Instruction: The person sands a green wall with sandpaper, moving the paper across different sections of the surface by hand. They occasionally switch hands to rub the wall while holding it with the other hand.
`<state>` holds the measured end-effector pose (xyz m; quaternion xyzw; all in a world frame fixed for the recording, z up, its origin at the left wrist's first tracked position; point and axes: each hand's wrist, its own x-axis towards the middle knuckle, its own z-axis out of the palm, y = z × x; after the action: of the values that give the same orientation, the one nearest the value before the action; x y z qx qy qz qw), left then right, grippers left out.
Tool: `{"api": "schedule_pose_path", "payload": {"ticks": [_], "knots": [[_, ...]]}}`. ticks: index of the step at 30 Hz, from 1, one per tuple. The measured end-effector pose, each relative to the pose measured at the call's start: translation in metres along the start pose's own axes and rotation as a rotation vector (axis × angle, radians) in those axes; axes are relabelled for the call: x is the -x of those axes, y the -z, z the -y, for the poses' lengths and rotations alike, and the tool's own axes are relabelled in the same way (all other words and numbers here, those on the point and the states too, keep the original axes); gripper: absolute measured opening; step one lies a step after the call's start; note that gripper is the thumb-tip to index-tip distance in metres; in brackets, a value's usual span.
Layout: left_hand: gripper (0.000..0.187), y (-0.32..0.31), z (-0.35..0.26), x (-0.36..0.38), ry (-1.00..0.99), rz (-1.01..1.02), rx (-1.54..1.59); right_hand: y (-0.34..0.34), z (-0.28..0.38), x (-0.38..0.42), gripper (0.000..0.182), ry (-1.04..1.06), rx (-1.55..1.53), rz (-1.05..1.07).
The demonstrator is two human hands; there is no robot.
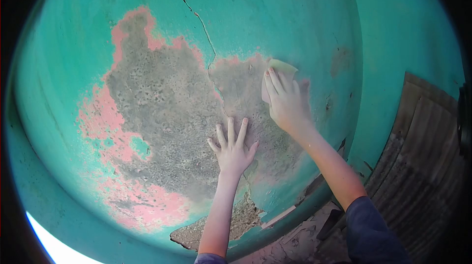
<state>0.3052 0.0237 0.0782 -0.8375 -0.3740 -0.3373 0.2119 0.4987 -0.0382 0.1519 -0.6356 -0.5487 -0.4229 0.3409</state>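
My left hand lies flat on the wall with its fingers spread, just below the end of a thin crack. It holds nothing. Higher and to the right, my right hand presses a pale, thin sheet of sandpaper against the wall, fingers together over it. The sheet's top edge stands out past the fingertips, at the right border of the bare patch. Around both hands the turquoise wall shows a large rough grey patch edged with pink paint. Pale dust coats both hands.
A dark crack runs down the wall from the top. Low on the wall, a broken area exposes coarse material. Corrugated sheets lean at the right, with debris on the ground below.
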Motion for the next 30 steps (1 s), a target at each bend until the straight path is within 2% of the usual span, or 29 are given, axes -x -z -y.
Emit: {"api": "schedule_pose_path", "payload": {"ticks": [4, 5, 7, 10, 13, 19, 25, 28, 30], "knots": [[0.079, 0.012, 0.0, -0.001, 0.003, 0.012, 0.048, 0.0, -0.001, 0.013, 0.068, 0.029, 0.004, 0.071], [0.079, 0.016, 0.001, -0.003, 0.002, 0.01, 0.044, -0.002, -0.006, 0.002, 0.068, 0.028, 0.002, 0.067], [0.078, 0.021, 0.004, -0.008, -0.009, -0.056, 0.029, -0.001, -0.016, -0.031, 0.067, -0.002, 0.038, -0.07], [0.078, 0.027, 0.004, -0.016, 0.034, -0.101, 0.016, 0.0, -0.009, -0.026, 0.067, -0.019, -0.046, -0.038], [0.079, 0.022, 0.006, -0.015, 0.039, -0.054, 0.004, -0.003, 0.005, 0.009, 0.066, 0.042, 0.009, 0.014], [0.082, 0.016, 0.006, -0.016, 0.035, -0.049, -0.061, -0.001, -0.006, -0.048, 0.066, -0.006, -0.047, -0.113], [0.083, 0.017, 0.005, -0.015, 0.039, -0.039, -0.073, -0.006, -0.001, 0.0, 0.065, 0.025, -0.027, -0.001], [0.083, 0.018, 0.004, -0.016, 0.042, -0.039, -0.079, 0.0, -0.012, -0.043, 0.066, 0.005, 0.005, -0.11], [0.083, 0.018, 0.005, -0.016, 0.044, -0.036, -0.08, -0.001, -0.011, -0.04, 0.066, -0.006, -0.016, -0.099]]}}
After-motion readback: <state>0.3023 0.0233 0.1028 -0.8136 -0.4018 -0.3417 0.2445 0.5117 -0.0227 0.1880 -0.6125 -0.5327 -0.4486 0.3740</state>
